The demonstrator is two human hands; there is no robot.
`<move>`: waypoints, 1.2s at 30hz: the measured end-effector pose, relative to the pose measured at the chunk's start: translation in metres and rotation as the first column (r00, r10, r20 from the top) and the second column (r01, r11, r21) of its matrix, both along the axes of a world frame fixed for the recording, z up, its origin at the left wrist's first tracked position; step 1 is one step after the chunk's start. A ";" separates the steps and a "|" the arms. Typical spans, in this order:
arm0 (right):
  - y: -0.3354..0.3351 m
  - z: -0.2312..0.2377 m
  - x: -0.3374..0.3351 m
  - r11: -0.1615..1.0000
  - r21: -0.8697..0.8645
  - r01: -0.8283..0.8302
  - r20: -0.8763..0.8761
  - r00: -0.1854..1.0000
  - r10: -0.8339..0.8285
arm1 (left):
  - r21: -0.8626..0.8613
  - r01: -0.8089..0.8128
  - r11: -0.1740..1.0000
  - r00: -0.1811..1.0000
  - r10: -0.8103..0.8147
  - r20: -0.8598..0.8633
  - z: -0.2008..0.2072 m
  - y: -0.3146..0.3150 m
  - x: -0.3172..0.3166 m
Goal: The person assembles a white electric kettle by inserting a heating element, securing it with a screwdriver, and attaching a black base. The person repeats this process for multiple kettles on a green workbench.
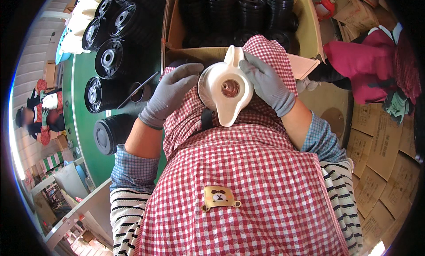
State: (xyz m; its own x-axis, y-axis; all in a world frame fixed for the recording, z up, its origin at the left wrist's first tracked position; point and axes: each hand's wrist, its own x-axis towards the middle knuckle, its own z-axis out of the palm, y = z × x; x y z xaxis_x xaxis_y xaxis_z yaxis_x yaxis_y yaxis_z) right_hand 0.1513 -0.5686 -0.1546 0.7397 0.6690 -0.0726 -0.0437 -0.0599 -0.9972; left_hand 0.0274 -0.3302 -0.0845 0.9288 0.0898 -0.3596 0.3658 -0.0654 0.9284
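Note:
A white plastic jug top point(226, 93) with a spout, a handle and a round opening in its middle rests on my lap, on a red-and-white checked apron point(248, 176). My left hand point(170, 94), in a grey glove, grips its left side. My right hand point(265, 81), gloved too, presses on its upper right side next to the handle. Both hands hold the same piece.
A cardboard box point(310, 30) of stacked black round parts stands just beyond my knees. More stacks of black round parts point(108, 59) lie on a green table point(82, 132) at the left. Flattened cartons point(380, 163) cover the floor at right. Other people sit at far left and at upper right.

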 end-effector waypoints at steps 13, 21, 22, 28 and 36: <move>0.015 0.033 -0.023 0.998 -0.019 -0.060 -0.032 0.998 0.060 | 0.405 0.149 0.902 0.977 -0.198 0.083 0.000 0.018 0.045; 0.015 0.040 -0.025 0.996 0.060 -0.061 -0.171 0.983 0.070 | 0.329 0.214 0.920 0.967 -0.151 -0.206 0.004 -0.007 0.080; 0.018 0.045 -0.027 0.993 0.088 -0.073 -0.188 0.978 0.089 | 0.235 0.235 0.943 0.965 -0.197 -0.174 -0.021 0.012 0.078; 0.067 0.085 -0.033 0.986 -0.030 -0.165 0.854 0.509 0.111 | -0.137 0.099 0.986 0.975 -0.123 -0.183 0.020 0.037 0.056; 0.032 0.125 0.049 0.943 0.334 0.008 0.844 0.442 -0.303 | -0.268 -0.260 0.927 0.870 0.346 0.350 -0.010 -0.005 -0.027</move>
